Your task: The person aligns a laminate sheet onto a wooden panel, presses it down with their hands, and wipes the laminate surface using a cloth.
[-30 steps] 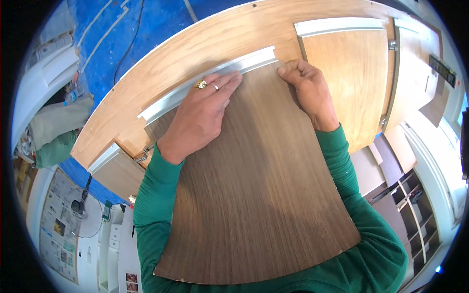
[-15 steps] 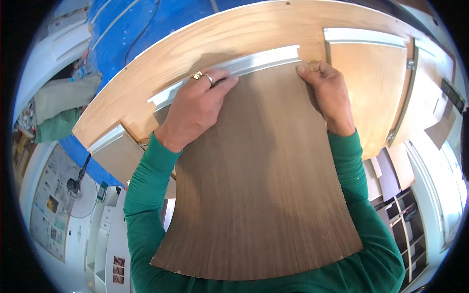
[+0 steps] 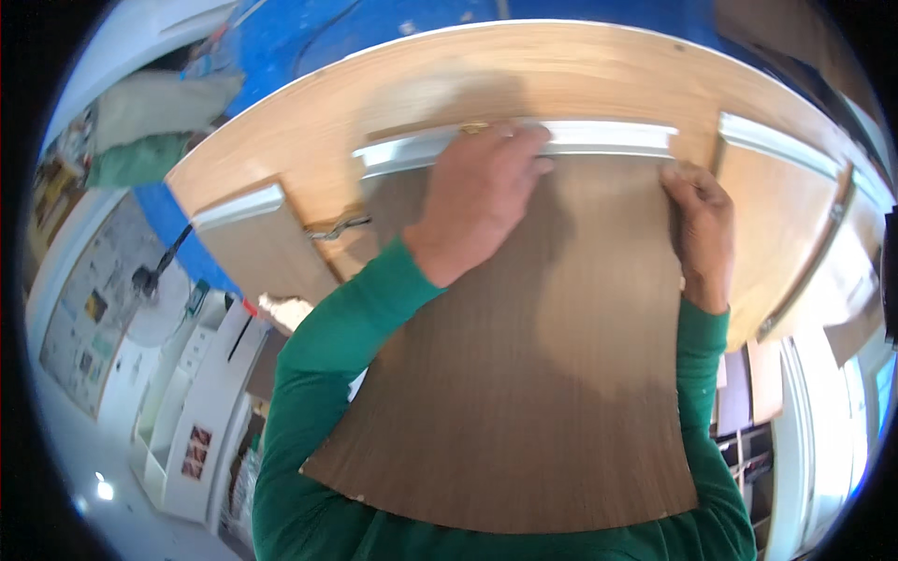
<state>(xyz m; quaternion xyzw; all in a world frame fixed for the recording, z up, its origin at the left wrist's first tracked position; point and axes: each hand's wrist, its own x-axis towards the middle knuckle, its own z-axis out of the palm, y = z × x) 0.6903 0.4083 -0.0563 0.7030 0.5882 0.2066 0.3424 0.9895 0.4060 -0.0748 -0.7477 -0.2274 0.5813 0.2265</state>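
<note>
A brown wood-grain cabinet door point(image 3: 524, 393) extends from my chest to a light wooden cabinet. Along its far edge runs a silver metal handle strip point(image 3: 613, 137). My left hand point(image 3: 477, 201), with rings on it, is closed over the strip near its middle, thumb and fingers pinching the edge; it is slightly blurred. At the far right corner, my right hand point(image 3: 703, 224) grips the door's side edge just below the strip's end, its fingers curled and partly hidden. A metal hinge point(image 3: 339, 225) shows beside the door's left edge.
More doors with silver strips flank this one: a brown door point(image 3: 262, 238) at left and a light wooden door point(image 3: 776, 201) at right. Blue sheeting point(image 3: 608, 11) lies beyond the cabinet's light wooden face point(image 3: 599, 70). White shelving point(image 3: 178, 411) stands lower left.
The view has swung, so the door and cabinet sit farther right in it. My left hand has slid rightward along the strip; my right hand stays at the door's corner.
</note>
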